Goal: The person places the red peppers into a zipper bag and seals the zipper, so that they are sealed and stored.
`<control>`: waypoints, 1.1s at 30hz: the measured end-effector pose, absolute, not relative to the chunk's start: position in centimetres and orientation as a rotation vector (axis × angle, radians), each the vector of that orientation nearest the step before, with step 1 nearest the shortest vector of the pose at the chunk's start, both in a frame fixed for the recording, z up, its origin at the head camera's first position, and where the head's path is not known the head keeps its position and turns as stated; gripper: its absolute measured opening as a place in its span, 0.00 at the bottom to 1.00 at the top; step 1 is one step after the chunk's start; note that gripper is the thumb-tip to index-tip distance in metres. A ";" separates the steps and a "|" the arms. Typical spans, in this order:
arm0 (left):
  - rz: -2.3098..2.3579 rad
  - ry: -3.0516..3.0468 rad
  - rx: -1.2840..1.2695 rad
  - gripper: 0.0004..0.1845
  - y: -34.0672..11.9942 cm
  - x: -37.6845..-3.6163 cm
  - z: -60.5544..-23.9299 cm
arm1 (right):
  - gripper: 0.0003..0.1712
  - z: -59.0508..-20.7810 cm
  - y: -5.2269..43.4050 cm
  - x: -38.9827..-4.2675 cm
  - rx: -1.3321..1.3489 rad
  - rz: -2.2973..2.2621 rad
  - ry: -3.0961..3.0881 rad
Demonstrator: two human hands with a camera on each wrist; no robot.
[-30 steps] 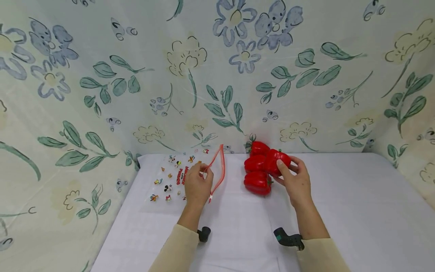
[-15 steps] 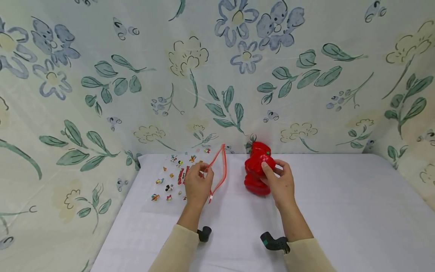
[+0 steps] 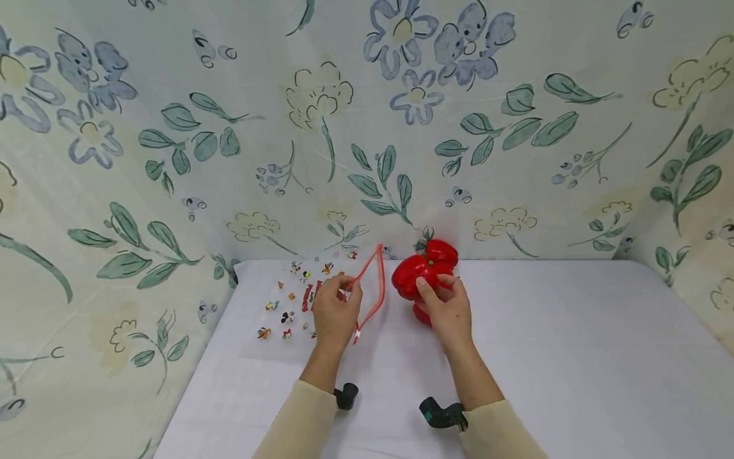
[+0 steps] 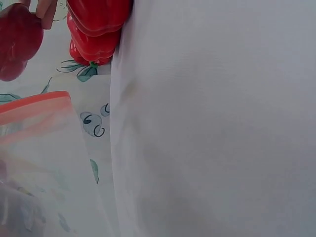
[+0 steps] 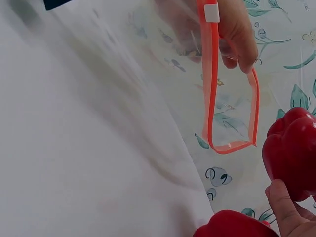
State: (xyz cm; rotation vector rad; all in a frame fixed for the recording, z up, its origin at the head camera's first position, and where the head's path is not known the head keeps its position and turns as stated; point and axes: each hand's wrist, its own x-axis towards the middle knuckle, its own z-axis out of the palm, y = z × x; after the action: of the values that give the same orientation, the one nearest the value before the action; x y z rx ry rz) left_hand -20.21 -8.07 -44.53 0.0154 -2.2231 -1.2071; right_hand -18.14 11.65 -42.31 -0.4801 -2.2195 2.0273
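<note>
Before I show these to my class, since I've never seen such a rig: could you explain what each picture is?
There is no robot here, just a person's bare left hand and right hand. The widest view comes from a head-worn camera looking forward and down. The two closer views come from the left wrist camera and the right wrist camera. On the white-covered surface, in front of a floral cloth, are a clear printed bag and several red peppers. The left hand holds the bag near its open, orange-edged mouth; the right hand holds up another red pepper.
</note>
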 end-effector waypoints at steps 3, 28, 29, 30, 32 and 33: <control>-1.211 -2.222 0.018 0.04 -8.0 -20.2 -44.4 | 0.38 -42.5 11.0 -18.3 -0.471 2.034 -2.227; -1.326 -2.145 -0.055 0.06 -7.7 -20.2 -43.5 | 0.35 -43.0 5.6 -19.8 -0.351 1.874 -2.434; -1.327 -2.141 -0.054 0.06 -7.7 -20.2 -43.5 | 0.34 -43.1 5.4 -19.8 -0.349 1.870 -2.434; -1.328 -2.137 -0.053 0.07 -7.7 -20.1 -43.6 | 0.33 -43.2 5.4 -19.8 -0.342 1.867 -2.435; -1.328 -2.130 -0.047 0.07 -7.6 -20.1 -43.6 | 0.32 -43.4 5.2 -19.7 -0.327 1.877 -2.447; -1.332 -2.125 -0.046 0.07 -7.6 -20.1 -43.5 | 0.32 -43.4 5.2 -19.7 -0.312 1.890 -2.454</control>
State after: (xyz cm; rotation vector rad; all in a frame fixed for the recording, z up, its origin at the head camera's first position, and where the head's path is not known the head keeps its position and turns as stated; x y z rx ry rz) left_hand -20.11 -7.64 -43.55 -0.0463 -2.1253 -1.3317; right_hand -19.72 5.20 -43.42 -0.3115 -2.4545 1.8905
